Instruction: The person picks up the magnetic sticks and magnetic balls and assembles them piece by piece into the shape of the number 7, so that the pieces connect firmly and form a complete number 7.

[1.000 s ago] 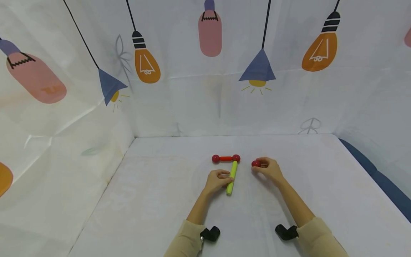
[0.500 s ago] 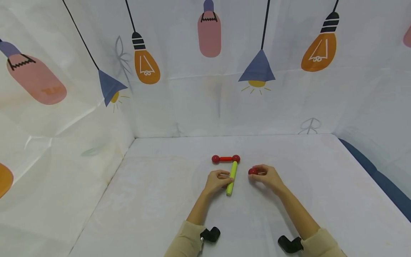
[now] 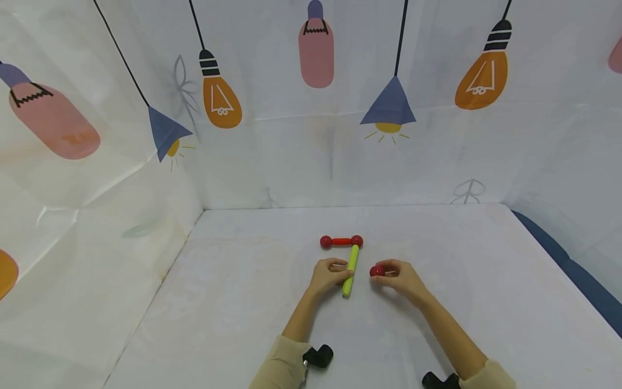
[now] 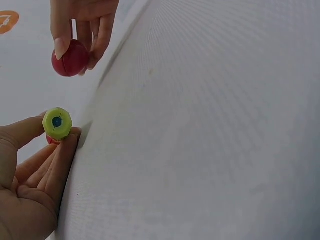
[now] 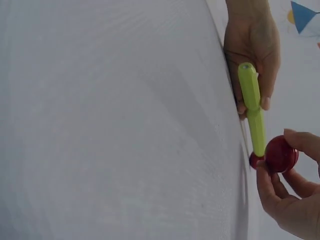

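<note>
In the head view, my left hand (image 3: pixel 326 278) pinches a yellow-green rod (image 3: pixel 353 256) between thumb and fingers, low over the white table. The rod's far end meets a red ball (image 3: pixel 357 241). A short red rod (image 3: pixel 342 241) joins that ball to another red ball (image 3: pixel 326 242) on its left. To the right, my right hand (image 3: pixel 402 280) holds a loose red ball (image 3: pixel 376 271) in its fingertips, apart from the rod. The left wrist view shows the rod's near end (image 4: pixel 57 122) head-on, with a dark round centre.
A white table surface (image 3: pixel 233 302) lies under both hands. Behind it and at the left stand white sheets (image 3: pixel 291 156) printed with lamps and bulbs. Dark blue cloth (image 3: pixel 566 256) shows past the right edge. Black devices (image 3: pixel 318 356) sit at both wrists.
My right hand has come nearer to me and a little left with its red ball, now level with the left hand. The left hand and the joined pieces stay put.
</note>
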Demonstrator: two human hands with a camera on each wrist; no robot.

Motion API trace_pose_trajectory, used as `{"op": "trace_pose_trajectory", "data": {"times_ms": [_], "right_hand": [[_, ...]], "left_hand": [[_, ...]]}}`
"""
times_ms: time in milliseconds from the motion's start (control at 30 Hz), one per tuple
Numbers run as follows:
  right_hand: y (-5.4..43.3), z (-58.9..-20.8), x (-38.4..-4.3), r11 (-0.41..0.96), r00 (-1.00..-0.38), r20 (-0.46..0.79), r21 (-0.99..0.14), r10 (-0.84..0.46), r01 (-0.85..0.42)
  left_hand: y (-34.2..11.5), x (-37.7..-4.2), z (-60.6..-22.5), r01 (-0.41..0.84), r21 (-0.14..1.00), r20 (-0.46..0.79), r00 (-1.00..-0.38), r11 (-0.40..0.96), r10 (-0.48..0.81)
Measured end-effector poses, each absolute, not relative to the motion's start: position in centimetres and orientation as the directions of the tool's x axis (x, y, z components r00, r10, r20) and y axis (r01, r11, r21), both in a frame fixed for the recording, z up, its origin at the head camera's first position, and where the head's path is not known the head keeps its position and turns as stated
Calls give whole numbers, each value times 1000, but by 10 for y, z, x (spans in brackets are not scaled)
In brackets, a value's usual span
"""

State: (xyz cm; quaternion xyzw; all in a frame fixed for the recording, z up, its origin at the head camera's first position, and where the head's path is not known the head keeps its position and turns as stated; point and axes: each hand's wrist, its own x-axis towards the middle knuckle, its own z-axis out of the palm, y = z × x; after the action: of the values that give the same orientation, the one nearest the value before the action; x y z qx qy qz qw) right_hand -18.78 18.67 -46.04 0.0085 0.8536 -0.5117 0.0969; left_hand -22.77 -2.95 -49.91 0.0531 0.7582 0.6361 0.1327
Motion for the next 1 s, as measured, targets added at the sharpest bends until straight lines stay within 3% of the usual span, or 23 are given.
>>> {"op": "trace_pose_trajectory", "data": {"times_ms": [400,1000], "right_hand": [[173,-463,-170,421,-974,-178,-901,-137,105],[155,-470,-150,412,-956,-71,-909,-286,-56]], "left_hand": [[-31,-207,-459,-78,980,-126,-955,182,267],[-33,-208,-461,-62,985,-105,-957,162,271]]}}
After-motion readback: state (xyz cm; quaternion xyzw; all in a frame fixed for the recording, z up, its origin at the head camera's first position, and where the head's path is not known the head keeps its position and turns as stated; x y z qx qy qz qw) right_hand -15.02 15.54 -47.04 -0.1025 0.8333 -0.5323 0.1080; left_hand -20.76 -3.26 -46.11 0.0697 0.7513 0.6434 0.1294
